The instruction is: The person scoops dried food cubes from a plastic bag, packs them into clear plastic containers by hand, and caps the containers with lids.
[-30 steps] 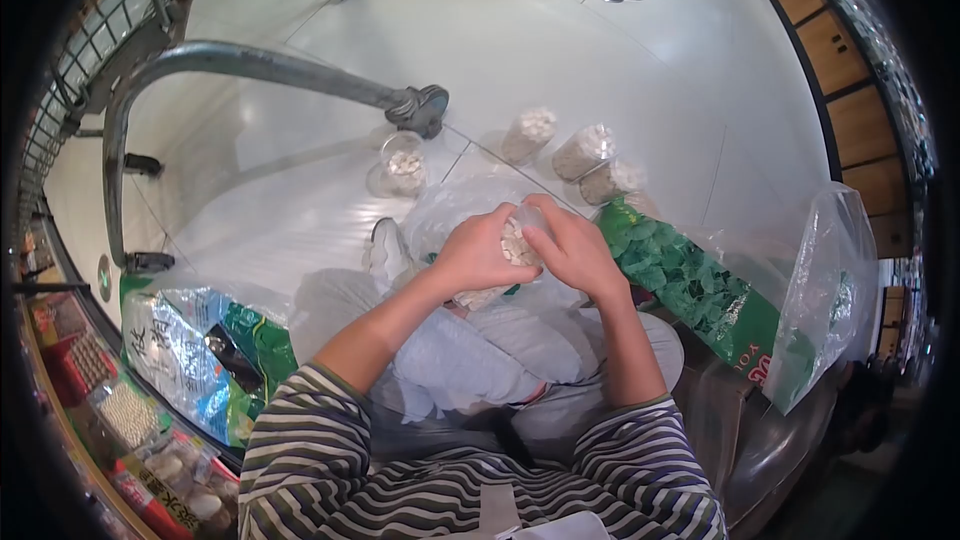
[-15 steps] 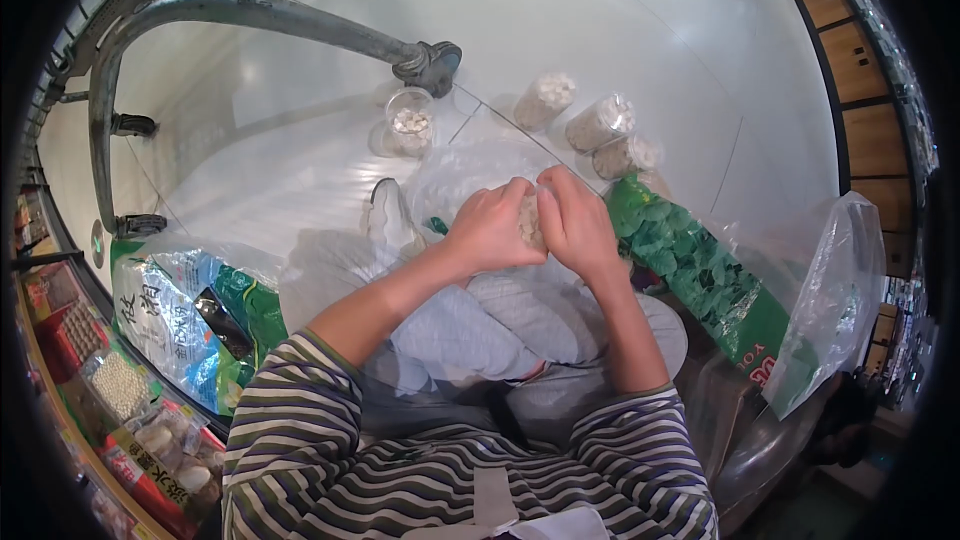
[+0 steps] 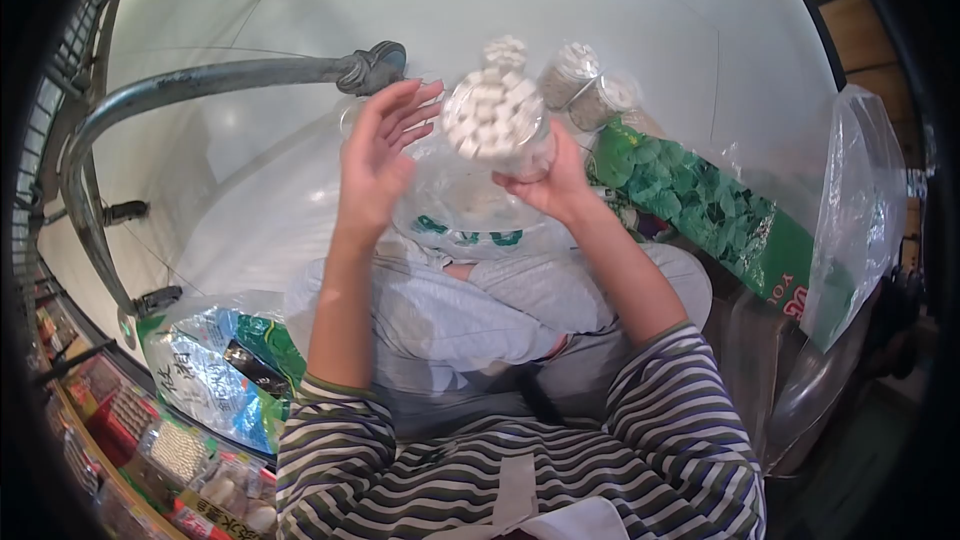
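Observation:
My right hand (image 3: 560, 175) grips a clear plastic jar (image 3: 494, 116), lifted and tilted so its top faces me. Whitish chunky pieces show packed up to the top; their exact kind I cannot make out. To the left of the jar, my left hand (image 3: 378, 155) is raised with fingers spread, holding nothing and apart from it. Below both hands, a clear plastic bag (image 3: 465, 202) with green print lies open in front of my crossed legs. Beyond the held jar stand similar filled jars (image 3: 572, 70) on the floor, one partly hidden behind it.
A metal cart frame (image 3: 220, 80) on casters stands at the left. A green printed bag (image 3: 700, 205) lies at my right, near a clear plastic sheet (image 3: 855, 210). At my left are a blue-and-white printed bag (image 3: 215, 365) and a shelf of packaged goods (image 3: 175, 450).
The hands were together low over the bag, around the pieces. Now my right hand has raised a filled jar forward, and my left hand has moved away, opened. The view has shifted.

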### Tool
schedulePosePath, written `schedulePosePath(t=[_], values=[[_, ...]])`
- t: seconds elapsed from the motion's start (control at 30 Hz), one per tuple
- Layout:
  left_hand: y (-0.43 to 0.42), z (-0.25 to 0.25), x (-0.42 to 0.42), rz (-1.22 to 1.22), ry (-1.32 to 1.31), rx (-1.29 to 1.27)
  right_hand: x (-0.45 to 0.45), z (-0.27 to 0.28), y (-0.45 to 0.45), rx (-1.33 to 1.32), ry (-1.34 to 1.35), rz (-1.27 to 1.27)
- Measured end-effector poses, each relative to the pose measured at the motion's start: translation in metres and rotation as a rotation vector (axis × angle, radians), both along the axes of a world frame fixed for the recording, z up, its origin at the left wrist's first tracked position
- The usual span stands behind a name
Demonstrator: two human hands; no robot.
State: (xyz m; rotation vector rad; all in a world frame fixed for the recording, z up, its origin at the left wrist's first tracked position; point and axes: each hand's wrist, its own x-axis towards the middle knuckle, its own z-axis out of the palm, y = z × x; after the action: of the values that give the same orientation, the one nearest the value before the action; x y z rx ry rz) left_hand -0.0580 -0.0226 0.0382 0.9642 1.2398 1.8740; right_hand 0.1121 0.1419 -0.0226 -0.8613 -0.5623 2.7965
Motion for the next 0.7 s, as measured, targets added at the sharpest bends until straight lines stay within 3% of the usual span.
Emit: schedulePosePath(t=[0.1, 0.23, 0.3, 0.37, 0.43, 0.5, 0.57, 0.63, 0.67, 0.7], values=[[0.012, -0.004, 0.03, 0.026, 0.161, -0.038, -0.005, -0.021, -0.01, -0.126, 0.063, 0.08], [0.018, -0.013, 0.042, 0.18, 0.305, -0.213, -0.002, -0.022, -0.012, -0.064, -0.069, 0.028], [0.012, -0.019, 0.037, 0.337, 0.736, -0.136, -0.008, -0.009, -0.018, -0.062, -0.034, -0.049], [0.011, -0.02, 0.037, 0.33, 0.877, -0.069, -0.011, -0.001, -0.02, -0.062, 0.008, -0.133], [0.018, -0.024, 0.043, 0.347, 0.598, 0.045, -0.009, -0.001, -0.019, 0.04, 0.007, -0.123], [0.028, -0.031, 0.028, 0.367, 0.57, -0.107, -0.007, 0.0, -0.006, 0.121, -0.105, -0.138], [0.033, -0.04, 0.014, 0.139, -0.23, -0.554, 0.001, 0.012, -0.002, 0.203, -0.222, -0.128], [0.032, -0.064, 0.011, 0.075, -0.259, -0.605, 0.009, 0.037, 0.0, 0.996, -0.329, -0.145], [0.032, -0.071, 0.017, 0.045, -0.36, -0.552, 0.013, 0.042, -0.003, 0.992, -0.32, -0.137], [0.036, -0.073, 0.024, 0.01, -0.456, -0.496, 0.017, 0.046, -0.007, 1.434, -0.281, -0.29]])
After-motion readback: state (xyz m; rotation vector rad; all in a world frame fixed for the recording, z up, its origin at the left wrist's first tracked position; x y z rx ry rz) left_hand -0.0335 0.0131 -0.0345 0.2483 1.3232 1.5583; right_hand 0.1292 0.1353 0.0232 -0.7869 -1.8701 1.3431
